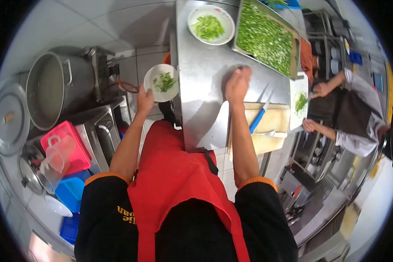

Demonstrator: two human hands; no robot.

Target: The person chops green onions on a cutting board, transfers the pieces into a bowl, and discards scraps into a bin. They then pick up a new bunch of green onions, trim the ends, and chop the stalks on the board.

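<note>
The left hand (145, 99) grips the near rim of a white plate (161, 70) bearing chopped greens (163, 82), beside the table (198, 94); the right hand (239, 85), fingers extended and ungripping, is well apart from it.

**Tabletop (201, 91) in the Middle, Pot (63, 100) Far Left**

Just left of the tabletop, in the left hand (144, 101): a plate (161, 68) bearing greens (163, 82). At the tabletop's far end, a bowl (228, 31) with greens inside; just right of the bowl, a tray (296, 52) full of greens. Nearer than both, over the tabletop, the right hand (239, 85). Partly beneath the right forearm (243, 139), a cutting board (253, 147); on it, a knife (256, 122), blade reaching past the far edge. Farther right, a second board (298, 115) with greens, in front of a co-worker (353, 107). Left of the pot, a lid (8, 131); nearer, a basin (81, 153).
</note>
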